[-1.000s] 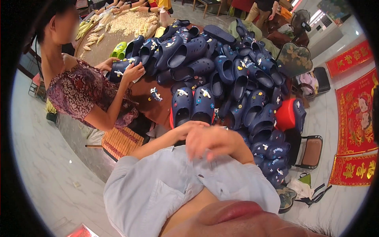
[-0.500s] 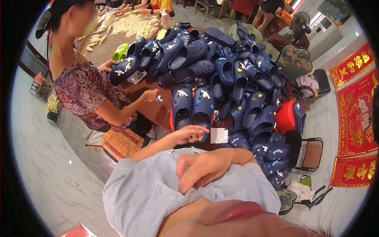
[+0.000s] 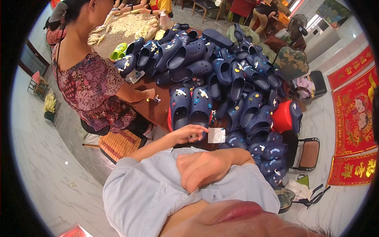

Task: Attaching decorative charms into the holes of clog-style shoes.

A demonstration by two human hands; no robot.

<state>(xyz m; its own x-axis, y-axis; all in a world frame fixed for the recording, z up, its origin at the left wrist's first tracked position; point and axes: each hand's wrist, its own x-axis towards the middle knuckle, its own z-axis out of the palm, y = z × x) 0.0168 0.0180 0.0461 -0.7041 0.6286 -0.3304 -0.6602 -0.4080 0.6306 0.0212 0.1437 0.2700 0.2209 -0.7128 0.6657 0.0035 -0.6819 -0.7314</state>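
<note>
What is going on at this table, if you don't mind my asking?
The person's left hand is by the heel end of two navy clogs, beside a white square; the right hand rests against the light shirt. Whether either holds anything is unclear. A co-worker's hand is beside small charms on the brown table, where more navy clogs lie heaped.

navy clogs [image 3: 202,68], white packet [image 3: 216,135], lime-green clogs [image 3: 118,51], pale-blue shirt [image 3: 146,185], maroon-and-pale patterned blouse [image 3: 89,87], gold-on-red banners [image 3: 355,118]
</note>
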